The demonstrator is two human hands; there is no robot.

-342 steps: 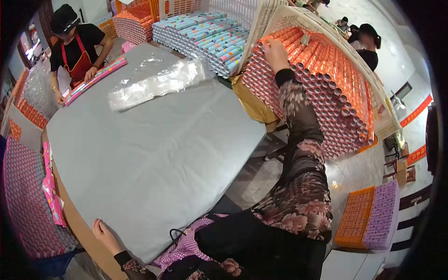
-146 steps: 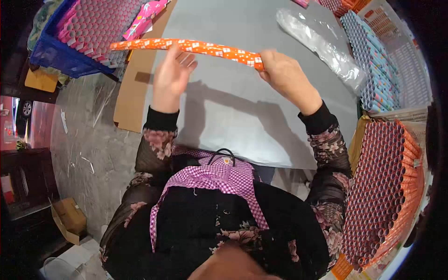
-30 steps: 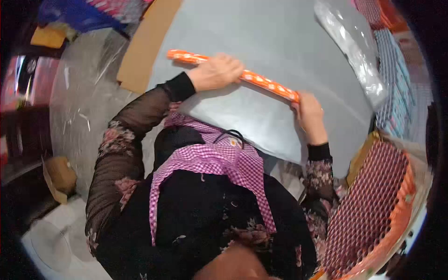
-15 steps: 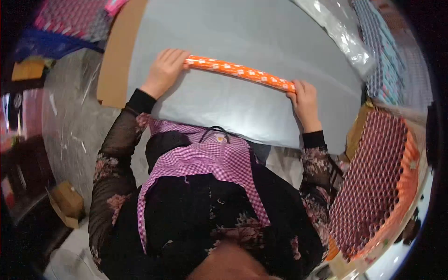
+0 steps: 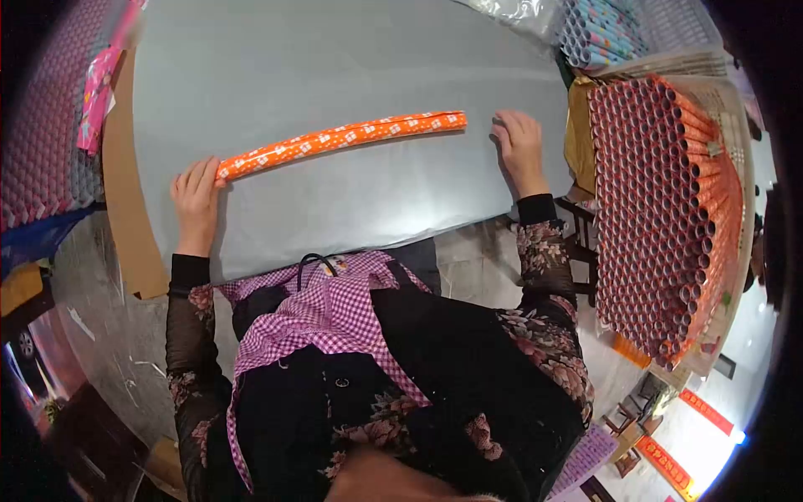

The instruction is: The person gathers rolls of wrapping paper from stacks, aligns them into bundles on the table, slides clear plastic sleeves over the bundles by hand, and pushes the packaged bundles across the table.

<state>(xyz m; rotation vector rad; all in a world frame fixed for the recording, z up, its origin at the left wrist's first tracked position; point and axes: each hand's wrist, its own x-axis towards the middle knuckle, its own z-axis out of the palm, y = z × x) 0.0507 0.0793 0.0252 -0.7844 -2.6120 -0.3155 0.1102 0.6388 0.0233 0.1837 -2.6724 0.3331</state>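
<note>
An orange roll point(image 5: 343, 140) with white printed shapes, looking like wrapping paper, lies across the grey-covered table point(image 5: 351, 201). My left hand point(image 5: 196, 192) is closed on its left end, and the fingers hide that tip. Just beyond the right end, apart from the roll, my right hand point(image 5: 520, 151) hovers over or rests on the table with slightly curled fingers. It holds nothing. A lengthwise paper edge shows near the roll's right end.
At the right stands a large stack of orange rolls point(image 5: 648, 217), hollow ends facing me. Blue rolls point(image 5: 598, 38) lie behind it. Pink rolls point(image 5: 50, 125) are piled at the left, near a cardboard strip point(image 5: 130, 201). Clear plastic point(image 5: 519, 17) lies at the back edge.
My right hand has let go of the roll's right end and moved away from it. The view has turned towards the right. My left hand stays at the left end.
</note>
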